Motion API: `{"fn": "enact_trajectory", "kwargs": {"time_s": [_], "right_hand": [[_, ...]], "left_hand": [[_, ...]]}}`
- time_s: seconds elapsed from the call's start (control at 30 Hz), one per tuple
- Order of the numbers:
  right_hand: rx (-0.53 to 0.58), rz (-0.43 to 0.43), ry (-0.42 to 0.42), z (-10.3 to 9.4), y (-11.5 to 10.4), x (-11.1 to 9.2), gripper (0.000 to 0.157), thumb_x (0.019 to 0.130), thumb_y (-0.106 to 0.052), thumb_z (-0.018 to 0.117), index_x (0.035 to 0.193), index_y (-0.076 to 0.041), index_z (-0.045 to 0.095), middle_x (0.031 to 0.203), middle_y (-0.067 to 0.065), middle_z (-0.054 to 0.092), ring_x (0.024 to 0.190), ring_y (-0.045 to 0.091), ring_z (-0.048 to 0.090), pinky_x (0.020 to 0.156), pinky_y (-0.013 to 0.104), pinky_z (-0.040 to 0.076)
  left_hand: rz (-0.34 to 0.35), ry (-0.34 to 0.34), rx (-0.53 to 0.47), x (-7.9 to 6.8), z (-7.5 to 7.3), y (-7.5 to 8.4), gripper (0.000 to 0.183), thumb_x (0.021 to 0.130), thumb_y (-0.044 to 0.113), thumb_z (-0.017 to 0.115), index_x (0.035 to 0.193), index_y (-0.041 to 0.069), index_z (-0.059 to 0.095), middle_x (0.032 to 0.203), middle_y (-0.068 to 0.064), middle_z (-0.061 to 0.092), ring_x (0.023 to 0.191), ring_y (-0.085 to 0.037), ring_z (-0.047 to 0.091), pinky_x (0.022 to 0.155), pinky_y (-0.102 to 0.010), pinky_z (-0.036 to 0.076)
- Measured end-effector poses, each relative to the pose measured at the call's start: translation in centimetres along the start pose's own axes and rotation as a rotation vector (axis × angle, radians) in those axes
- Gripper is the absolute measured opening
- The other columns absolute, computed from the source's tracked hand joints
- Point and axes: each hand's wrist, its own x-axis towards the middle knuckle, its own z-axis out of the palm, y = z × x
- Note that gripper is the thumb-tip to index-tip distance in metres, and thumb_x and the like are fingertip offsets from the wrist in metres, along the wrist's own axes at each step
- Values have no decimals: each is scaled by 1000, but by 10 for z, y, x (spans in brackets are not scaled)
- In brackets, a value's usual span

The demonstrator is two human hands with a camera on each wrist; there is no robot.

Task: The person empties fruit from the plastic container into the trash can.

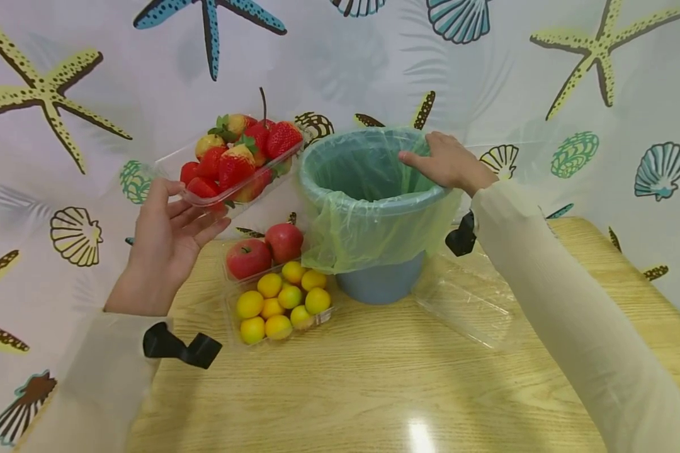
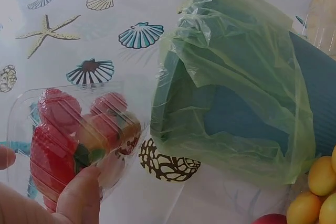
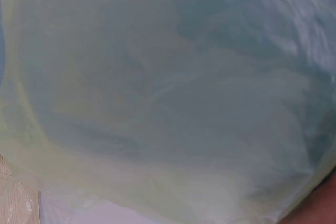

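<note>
My left hand [image 1: 167,245] holds a clear plastic tray [image 1: 249,182] of strawberries [image 1: 236,165], raised and tilted left of the bin. Its fingers grip the tray's near end, also seen in the left wrist view beside the strawberries [image 2: 52,150]. A blue-grey bin [image 1: 381,277] stands on the table, lined with a thin green plastic bag [image 1: 368,233] folded over its rim. At the bin's right side my right hand [image 1: 450,160] grips the bagged rim. The bag [image 3: 157,103] fills most of the right wrist view, with only a bit of that hand showing.
Left of the bin, a clear tray holds two red apples [image 1: 249,258], and a clear box holds several small yellow fruits [image 1: 277,302]. An empty clear plastic container [image 1: 470,302] lies right of the bin on the wooden table [image 1: 340,390]. Patterned cloth [image 1: 340,63] hangs behind.
</note>
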Motion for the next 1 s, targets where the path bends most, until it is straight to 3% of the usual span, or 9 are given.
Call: {"fn": "enact_trajectory", "kwargs": {"time_s": [0.13,0.37,0.6,1.0], "right_hand": [[2,0,0,-1,0,0,82,99,-56,28,151,2,1,159,21,-1,147,37,-1,119,51,8],[3,-3,4,-1,1,-1,83,98,-56,28,151,2,1,159,21,0,147,37,0,119,51,8],[5,-6,11,0,2,0,83,98,-56,29,151,3,2,159,21,0,147,37,1,119,51,9],[0,9,13,1,-1,2,83,98,-56,29,151,2,3,159,21,2,147,37,2,119,51,10]], "left_hand": [[-42,-14,12,7,8,5,41,95,29,51,128,15,32,128,-3,40,122,-20,43,79,-30,57],[-79,-47,121,18,25,6,43,95,34,51,129,15,33,131,-2,41,125,-19,42,88,-28,54],[-113,-73,206,29,37,9,43,94,37,52,126,13,35,127,-2,42,121,-20,45,84,-26,56],[-98,-50,416,43,55,17,40,90,40,58,118,18,41,120,0,48,110,-17,54,78,-24,57]]}}
